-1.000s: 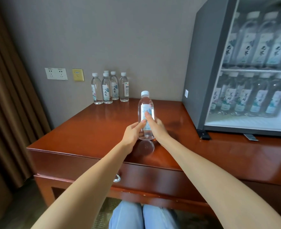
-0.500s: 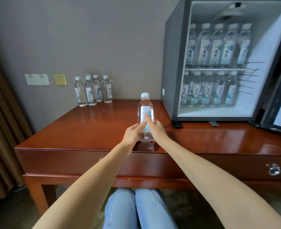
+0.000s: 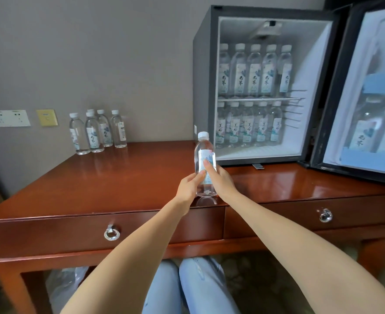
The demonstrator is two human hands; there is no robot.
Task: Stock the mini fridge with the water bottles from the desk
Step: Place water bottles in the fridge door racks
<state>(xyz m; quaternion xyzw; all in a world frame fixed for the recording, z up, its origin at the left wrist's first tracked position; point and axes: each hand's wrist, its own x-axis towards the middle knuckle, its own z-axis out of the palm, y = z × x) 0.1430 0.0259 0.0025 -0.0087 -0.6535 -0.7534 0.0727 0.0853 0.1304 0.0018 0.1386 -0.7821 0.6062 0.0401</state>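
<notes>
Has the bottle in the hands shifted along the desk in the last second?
Yes. The bottle has moved right along the desk front, away from the left drawer ring and toward the mini fridge.

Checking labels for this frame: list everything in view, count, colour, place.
held water bottle: 1, clear, white cap, upright near desk front
desk water bottles: 4 plus a fifth cap behind, clear, back left
mini fridge: 1, dark grey, door open, desk right
fridge water bottles: 5 front per shelf, clear; more in door
desk: 1, red-brown wood, two ring-pull drawers
socket plate: 1, white, wall left
wall plate: 1, yellow, beside it
plastic bag: 1, clear, under desk
left hand: grips held water bottle
right hand: grips held water bottle
</notes>
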